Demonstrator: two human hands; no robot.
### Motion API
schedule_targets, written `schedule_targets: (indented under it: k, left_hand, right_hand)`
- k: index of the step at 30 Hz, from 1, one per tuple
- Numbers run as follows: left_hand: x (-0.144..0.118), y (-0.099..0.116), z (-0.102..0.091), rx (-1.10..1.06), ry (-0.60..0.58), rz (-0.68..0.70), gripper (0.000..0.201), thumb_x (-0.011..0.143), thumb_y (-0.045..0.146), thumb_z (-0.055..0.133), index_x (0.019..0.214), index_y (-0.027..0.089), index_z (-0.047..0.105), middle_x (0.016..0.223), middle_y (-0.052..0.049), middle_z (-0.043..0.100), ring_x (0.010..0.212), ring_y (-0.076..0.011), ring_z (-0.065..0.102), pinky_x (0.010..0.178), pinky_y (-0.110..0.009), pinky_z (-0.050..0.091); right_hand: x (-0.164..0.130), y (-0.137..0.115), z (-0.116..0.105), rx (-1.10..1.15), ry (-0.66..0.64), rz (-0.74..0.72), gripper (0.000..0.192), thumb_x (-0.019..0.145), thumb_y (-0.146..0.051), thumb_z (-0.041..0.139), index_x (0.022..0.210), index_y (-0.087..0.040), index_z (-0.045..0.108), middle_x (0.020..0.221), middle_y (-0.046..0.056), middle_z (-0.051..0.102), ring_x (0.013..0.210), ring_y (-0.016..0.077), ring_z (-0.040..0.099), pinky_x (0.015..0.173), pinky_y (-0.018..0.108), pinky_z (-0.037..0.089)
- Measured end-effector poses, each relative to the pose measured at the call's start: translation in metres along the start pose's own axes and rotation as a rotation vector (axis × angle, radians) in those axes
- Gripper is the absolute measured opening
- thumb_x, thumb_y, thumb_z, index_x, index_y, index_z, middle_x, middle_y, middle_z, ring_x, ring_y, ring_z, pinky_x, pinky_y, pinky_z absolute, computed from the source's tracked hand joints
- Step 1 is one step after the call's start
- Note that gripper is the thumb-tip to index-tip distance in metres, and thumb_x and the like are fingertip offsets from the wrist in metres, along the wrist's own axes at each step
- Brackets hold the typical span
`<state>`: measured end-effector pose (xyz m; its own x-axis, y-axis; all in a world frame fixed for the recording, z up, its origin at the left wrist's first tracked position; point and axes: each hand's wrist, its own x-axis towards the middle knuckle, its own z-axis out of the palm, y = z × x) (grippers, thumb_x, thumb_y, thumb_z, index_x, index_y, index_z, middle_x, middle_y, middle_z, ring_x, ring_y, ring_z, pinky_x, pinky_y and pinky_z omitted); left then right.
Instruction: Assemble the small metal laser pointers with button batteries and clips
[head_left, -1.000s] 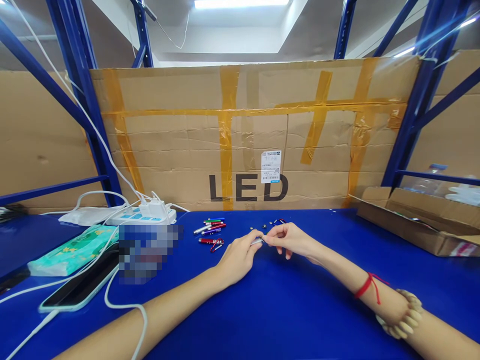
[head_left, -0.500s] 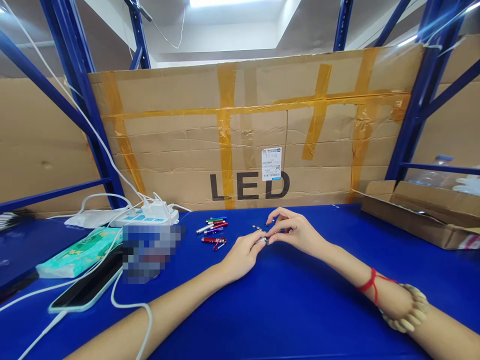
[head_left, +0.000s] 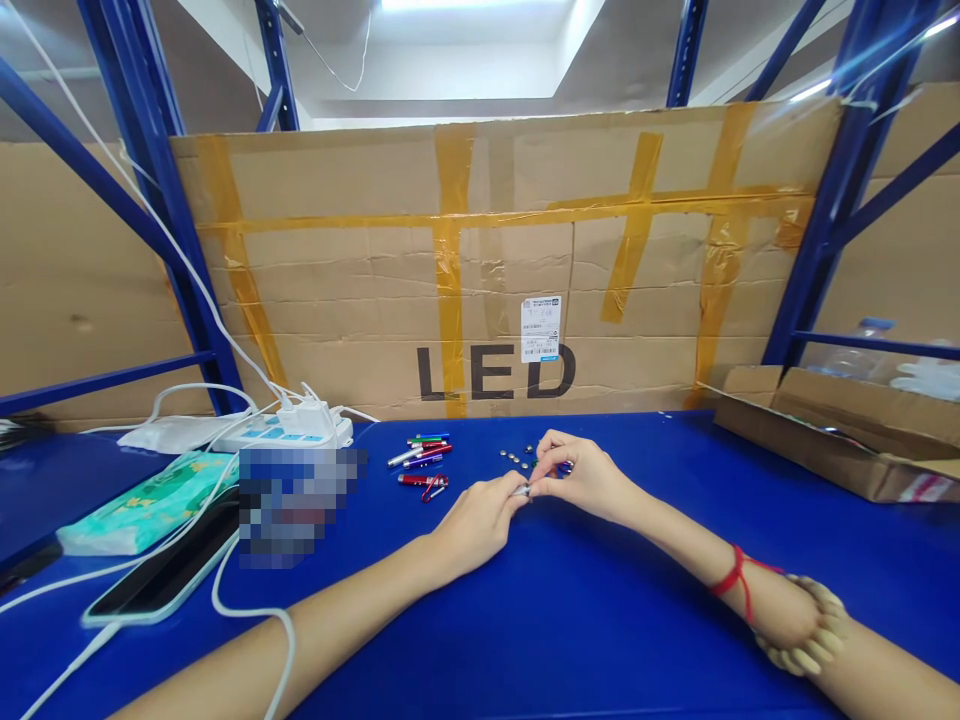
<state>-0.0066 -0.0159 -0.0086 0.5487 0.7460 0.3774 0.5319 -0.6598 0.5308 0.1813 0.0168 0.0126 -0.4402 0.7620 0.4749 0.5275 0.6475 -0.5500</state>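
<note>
The blue table (head_left: 570, 620) lies bare and open in front of the forearms, with free room to the right as far as the flat cardboard box (head_left: 832, 440) at that edge. To the left, room is tighter: a phone (head_left: 161, 570), a white cable (head_left: 255, 610), a tissue pack (head_left: 150, 500) and a power strip (head_left: 292, 430) crowd that side, and a tall taped cardboard sheet (head_left: 495, 260) closes the far edge.

Since half a second ago the right hand (head_left: 581, 480) has lowered and curled its raised fingers; both hands sit slightly nearer the person.

The left hand (head_left: 480, 520) pinches a small silver torch (head_left: 520, 490), which lies near the table's middle with its long axis roughly left to right. The right fingertips close on its right end. Loose button cells (head_left: 514, 457) lie just behind, coloured torches (head_left: 420, 460) further left.
</note>
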Motion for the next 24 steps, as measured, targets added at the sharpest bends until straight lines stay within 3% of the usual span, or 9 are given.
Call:
schedule_targets:
  k: [4, 15, 24]
  left_hand:
    - [0.0008, -0.0003, 0.0011, 0.006, 0.027, 0.0, 0.014, 0.093, 0.01, 0.039, 0.085, 0.018, 0.047, 0.074, 0.001, 0.051, 0.067, -0.0168, 0.049, 0.061, -0.023, 0.03]
    - [0.004, 0.0002, 0.0025, 0.008, 0.059, -0.062, 0.015, 0.093, 0.009, 0.04, 0.083, 0.018, 0.044, 0.074, 0.002, 0.051, 0.066, -0.0176, 0.049, 0.059, -0.024, 0.029]
    - [0.005, -0.0014, 0.0036, -0.089, 0.098, -0.124, 0.013, 0.093, 0.013, 0.043, 0.103, 0.021, 0.045, 0.075, 0.002, 0.055, 0.071, -0.0188, 0.054, 0.066, -0.026, 0.035]
  right_hand:
    - [0.001, 0.0016, 0.0003, 0.077, -0.037, 0.003, 0.017, 0.065, -0.036, 0.072, 0.063, -0.019, 0.071, 0.072, 0.002, 0.056, 0.07, 0.0144, 0.053, 0.068, 0.029, 0.041]
    - [0.0037, -0.0014, 0.0001, 0.198, -0.103, 0.146, 0.027, 0.066, -0.042, 0.066, 0.063, -0.015, 0.07, 0.066, 0.003, 0.057, 0.056, 0.0102, 0.049, 0.049, 0.024, 0.039]
    - [0.0082, 0.0001, -0.0038, 0.157, -0.024, 0.162, 0.03, 0.065, -0.046, 0.066, 0.067, -0.016, 0.069, 0.078, 0.004, 0.062, 0.052, 0.0084, 0.049, 0.045, 0.023, 0.039]
